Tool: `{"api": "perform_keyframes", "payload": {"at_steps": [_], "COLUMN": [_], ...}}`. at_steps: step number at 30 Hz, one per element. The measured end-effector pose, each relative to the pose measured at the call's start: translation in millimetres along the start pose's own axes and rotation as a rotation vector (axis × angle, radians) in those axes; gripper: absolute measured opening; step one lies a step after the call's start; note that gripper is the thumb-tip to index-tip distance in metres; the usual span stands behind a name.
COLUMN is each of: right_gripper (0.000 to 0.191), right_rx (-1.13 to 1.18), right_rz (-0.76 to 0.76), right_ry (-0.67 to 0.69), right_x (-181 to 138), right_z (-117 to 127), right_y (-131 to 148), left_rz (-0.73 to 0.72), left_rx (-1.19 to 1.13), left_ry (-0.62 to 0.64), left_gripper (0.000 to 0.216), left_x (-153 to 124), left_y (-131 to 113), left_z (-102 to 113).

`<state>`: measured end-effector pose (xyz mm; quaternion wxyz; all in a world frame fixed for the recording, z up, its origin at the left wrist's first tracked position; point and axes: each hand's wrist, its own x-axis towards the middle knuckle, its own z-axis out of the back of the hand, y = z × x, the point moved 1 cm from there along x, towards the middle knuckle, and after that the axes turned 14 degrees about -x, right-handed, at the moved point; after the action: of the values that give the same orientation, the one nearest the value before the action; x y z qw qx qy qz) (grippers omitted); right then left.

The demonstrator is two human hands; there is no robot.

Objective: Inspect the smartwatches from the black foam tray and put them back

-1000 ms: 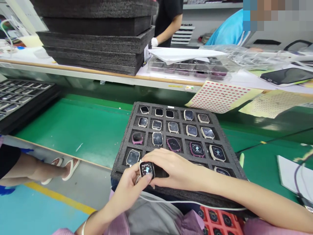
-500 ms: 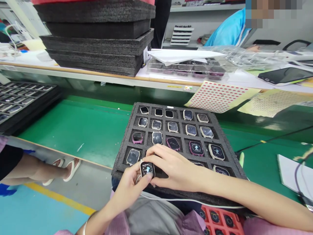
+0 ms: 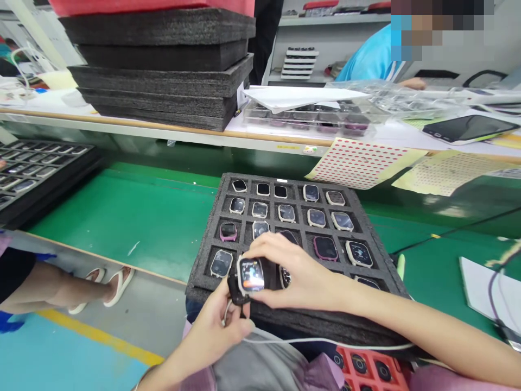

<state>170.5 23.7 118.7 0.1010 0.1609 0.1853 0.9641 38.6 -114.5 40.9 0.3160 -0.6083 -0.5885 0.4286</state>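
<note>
A black foam tray point(image 3: 207, 233) with a grid of pockets lies on the green belt, with several smartwatch bodies in it. My right hand point(image 3: 301, 274) pinches one watch body point(image 3: 251, 274) with a lit screen, raised just above the tray's near edge. My left hand point(image 3: 226, 320) is closed below it around a dark puck point(image 3: 233, 288) on a white cable point(image 3: 325, 342) that runs right across my lap.
A stack of black foam trays point(image 3: 163, 70) stands on the far bench. Another watch tray point(image 3: 36, 168) lies at the left. Red-dot sticker sheets point(image 3: 362, 163), clear plastic trays point(image 3: 317, 117) and a tablet point(image 3: 468, 129) lie at the right. A seated person's sandalled feet point(image 3: 106, 282) show at left.
My right hand has lifted the lit watch up off the puck and tilted its screen toward me. My left hand has dropped lower, staying on the puck and cable.
</note>
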Motion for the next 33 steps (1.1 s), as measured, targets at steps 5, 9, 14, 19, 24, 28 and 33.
{"api": "perform_keyframes", "payload": {"at_steps": [5,9,14,19,24,28,33], "right_gripper": [0.032,0.032,0.023,0.016,0.02,0.022,0.02], "right_rx": [-0.237,-0.33,-0.473,-0.69,-0.658,-0.598,-0.576], "right_rz": [-0.157,-0.079,0.038,0.148,0.226,0.266,0.257], "right_ry": [0.117,0.194,0.285,0.344,0.387,0.392,0.365], "right_x": [-5,3,40,63,63,66,66], "right_z": [-6,-5,-19,-41,-34,-30,-33], "right_y": [-3,7,21,27,22,16,14], "left_rz": [-0.049,-0.089,-0.146,-0.181,-0.229,-0.267,-0.234], "left_rx": [0.036,-0.044,-0.092,-0.096,-0.121,-0.103,-0.039], "left_ry": [-0.171,-0.192,-0.315,-0.342,-0.322,-0.325,-0.265], "left_gripper": [0.016,0.022,0.023,0.021,0.02,0.018,0.022], "left_x": [-21,-28,-28,-26,-23,-19,-16], "left_y": [5,-2,-14,-21,-31,-40,-46], "left_z": [15,15,8,8,15,20,24]}}
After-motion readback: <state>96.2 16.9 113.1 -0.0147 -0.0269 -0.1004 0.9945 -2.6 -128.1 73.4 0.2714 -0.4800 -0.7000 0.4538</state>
